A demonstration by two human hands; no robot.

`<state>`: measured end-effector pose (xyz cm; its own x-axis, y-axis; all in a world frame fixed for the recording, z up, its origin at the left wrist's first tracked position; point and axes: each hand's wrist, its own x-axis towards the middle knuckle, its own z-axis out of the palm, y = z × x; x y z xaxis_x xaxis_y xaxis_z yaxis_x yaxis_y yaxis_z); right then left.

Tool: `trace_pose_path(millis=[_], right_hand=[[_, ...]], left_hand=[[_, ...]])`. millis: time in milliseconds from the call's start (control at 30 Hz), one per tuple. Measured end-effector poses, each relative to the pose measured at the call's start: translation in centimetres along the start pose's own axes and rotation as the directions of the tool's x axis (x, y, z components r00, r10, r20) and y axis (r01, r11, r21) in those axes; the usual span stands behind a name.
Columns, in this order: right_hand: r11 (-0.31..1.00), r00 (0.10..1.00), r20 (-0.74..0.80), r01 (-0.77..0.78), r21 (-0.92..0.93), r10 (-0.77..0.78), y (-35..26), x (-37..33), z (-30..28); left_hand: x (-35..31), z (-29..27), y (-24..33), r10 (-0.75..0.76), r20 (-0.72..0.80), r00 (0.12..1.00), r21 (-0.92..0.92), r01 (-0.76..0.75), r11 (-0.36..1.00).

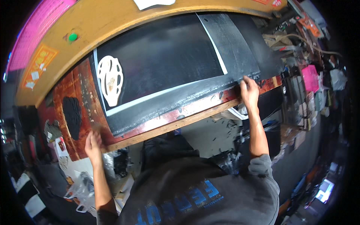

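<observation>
A dark sheet (165,56) with pale strips along its edges lies on a black mat (161,112) on the red wooden bench (187,110). On the sheet's left end rests a white, sole-shaped template (110,84) with several slots. My right hand (249,92) is closed at the mat's near right edge, fingertips bent down; whatever they pinch, if anything, is hidden. My left hand (93,145) is over the bench's front left edge, its fingers smeared by motion. Just beyond it lies a pile of black cut pieces (73,118).
A curved yellow wooden panel (123,26) with a green knob (72,36) borders the bench's far side. Tools and a pink container (310,78) crowd the right. Plastic bags (82,187) are below the bench at left, and black scraps (225,159) litter the floor.
</observation>
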<state>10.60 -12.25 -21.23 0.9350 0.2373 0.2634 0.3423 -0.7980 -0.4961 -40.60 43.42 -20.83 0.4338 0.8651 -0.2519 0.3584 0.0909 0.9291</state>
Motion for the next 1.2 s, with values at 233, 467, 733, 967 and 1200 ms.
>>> trace_pose_path(millis=[233,467,733,967,1200], right_hand=[[0.948,0.904,0.339,-0.305,0.088,0.259,-5.0,11.5,8.6],[0.893,0.820,0.388,-0.449,-0.019,0.421,-7.1,13.5,11.7],[0.943,0.922,0.285,-0.182,-0.277,0.262,-4.4,17.0,12.7],[0.955,0.910,0.308,-0.227,-0.191,0.278,-2.6,14.7,13.1],[0.959,0.907,0.313,-0.254,-0.123,0.281,-2.1,10.4,10.4]], left_hand=[[8.8,13.5,2.5,0.129,-0.171,0.977,0.172,-0.100,0.980],[12.0,17.5,5.6,0.051,-0.209,0.977,0.432,0.046,0.901],[5.3,22.3,7.6,-0.123,-0.310,0.943,0.450,0.259,0.854],[4.8,22.4,7.2,-0.033,-0.377,0.926,0.500,0.234,0.834],[2.7,19.9,5.6,-0.080,-0.337,0.938,0.428,0.229,0.874]])
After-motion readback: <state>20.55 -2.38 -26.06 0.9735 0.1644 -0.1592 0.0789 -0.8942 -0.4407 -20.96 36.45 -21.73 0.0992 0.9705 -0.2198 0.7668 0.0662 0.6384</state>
